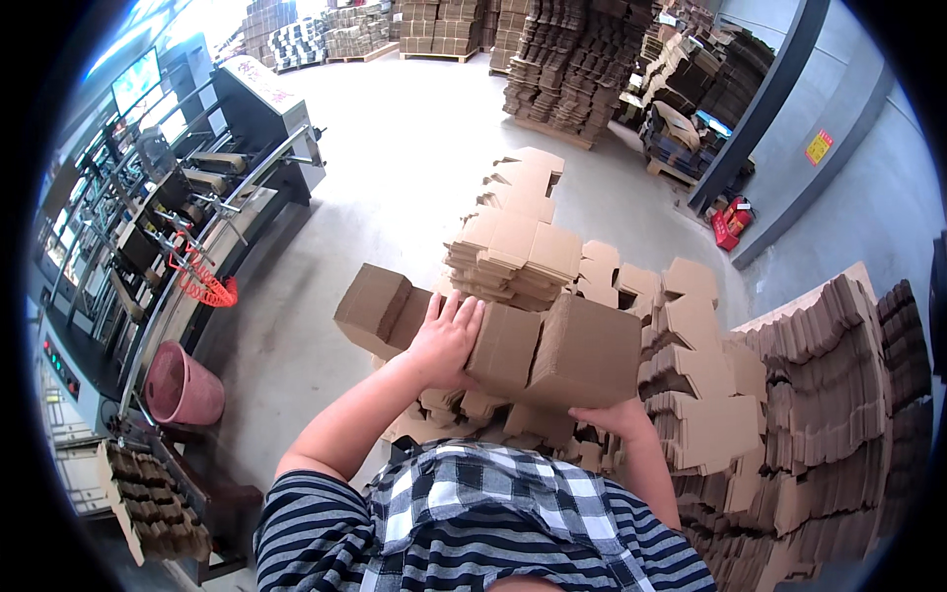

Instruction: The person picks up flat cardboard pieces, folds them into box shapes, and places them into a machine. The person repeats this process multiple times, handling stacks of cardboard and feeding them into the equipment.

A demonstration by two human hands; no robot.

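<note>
A thick bundle of brown cardboard blanks point(592, 345) is held across in front of my body. It has cut-out flaps and notches and reaches left to a darker end block. My left hand point(444, 340) grips the bundle near its middle, its fingers laid over the top. Under the near right corner, my right hand point(617, 419) supports the bundle; most of its fingers are hidden beneath the cardboard. Just beyond lies a stack of lighter flat blanks point(523, 247), with more piled below and to the right point(705, 424).
On the left stands a long machine point(148, 227) with a coiled red hose point(209, 286) and a pink bin point(184, 385) beside it. Tall cardboard stacks point(572, 69) rest on pallets at the back. More blanks point(829, 375) crowd the right, near a dark post point(764, 109).
</note>
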